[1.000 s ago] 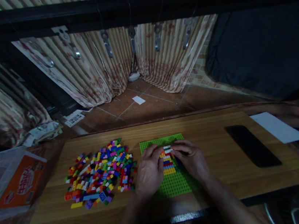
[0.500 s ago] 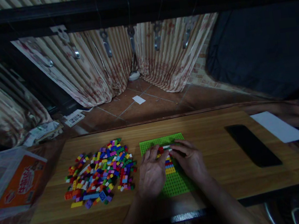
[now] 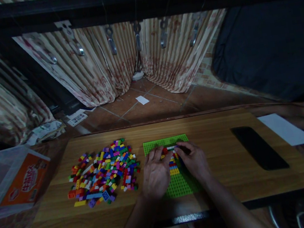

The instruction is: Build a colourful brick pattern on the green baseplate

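Coloured rows (image 3: 174,171) stand mid-plate; the green plate's (image 3: 179,187) near part is bare, and many bricks (image 3: 110,169) lie loose at left. Left hand (image 3: 156,174) and right hand (image 3: 194,159) curl over the far rows; whether gripping, I cannot tell.

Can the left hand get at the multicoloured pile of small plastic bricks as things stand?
Likely yes: the left hand is just right of that pile, with only brown wooden tabletop visible between.
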{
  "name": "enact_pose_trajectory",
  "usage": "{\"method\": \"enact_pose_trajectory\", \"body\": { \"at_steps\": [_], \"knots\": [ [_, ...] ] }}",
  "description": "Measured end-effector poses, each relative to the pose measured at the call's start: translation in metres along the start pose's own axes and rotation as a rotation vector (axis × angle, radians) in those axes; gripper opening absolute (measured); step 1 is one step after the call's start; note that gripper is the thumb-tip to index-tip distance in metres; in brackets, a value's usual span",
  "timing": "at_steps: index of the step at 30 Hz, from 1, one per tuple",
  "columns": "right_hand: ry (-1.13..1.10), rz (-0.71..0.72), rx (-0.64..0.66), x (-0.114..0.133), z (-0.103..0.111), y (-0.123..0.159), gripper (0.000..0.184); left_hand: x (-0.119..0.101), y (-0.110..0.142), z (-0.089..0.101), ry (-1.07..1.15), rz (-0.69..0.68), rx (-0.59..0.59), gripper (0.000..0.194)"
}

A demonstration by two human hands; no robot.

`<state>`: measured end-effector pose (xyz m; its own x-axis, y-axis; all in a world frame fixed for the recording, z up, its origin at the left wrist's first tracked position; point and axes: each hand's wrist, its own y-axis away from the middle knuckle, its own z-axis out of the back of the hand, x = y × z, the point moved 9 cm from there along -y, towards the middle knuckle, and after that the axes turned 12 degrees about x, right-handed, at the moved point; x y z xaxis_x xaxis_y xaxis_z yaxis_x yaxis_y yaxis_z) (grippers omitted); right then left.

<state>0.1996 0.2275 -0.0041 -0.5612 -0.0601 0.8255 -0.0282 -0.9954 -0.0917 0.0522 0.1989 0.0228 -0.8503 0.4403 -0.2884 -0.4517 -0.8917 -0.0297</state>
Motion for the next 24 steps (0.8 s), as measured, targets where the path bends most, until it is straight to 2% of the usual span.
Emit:
{"method": "enact_pose_trajectory", "body": {
  "at_steps": [7,14,18,21,24],
  "knots": [
    [-0.071,-0.021,-0.026,-0.003,-0.002,-0.002,0.030,-0.001,0.000,0.001,0.013,0.008,-0.008,0.042],
    [-0.145,-0.063,0.011,-0.014,-0.001,-0.004,0.033,0.000,0.001,0.002,0.038,-0.001,-0.015,0.037],
    [-0.317,-0.115,-0.151,-0.023,0.020,-0.002,0.035,0.002,0.004,0.004,0.129,-0.043,-0.041,0.040],
    [-0.339,-0.118,-0.239,-0.011,0.031,0.001,0.034,0.012,0.009,0.018,0.250,-0.042,-0.118,0.041],
    [-0.327,-0.055,-0.199,0.015,0.022,0.006,0.031,0.042,0.020,0.045,0.390,0.038,-0.276,0.037]
  ]
}}
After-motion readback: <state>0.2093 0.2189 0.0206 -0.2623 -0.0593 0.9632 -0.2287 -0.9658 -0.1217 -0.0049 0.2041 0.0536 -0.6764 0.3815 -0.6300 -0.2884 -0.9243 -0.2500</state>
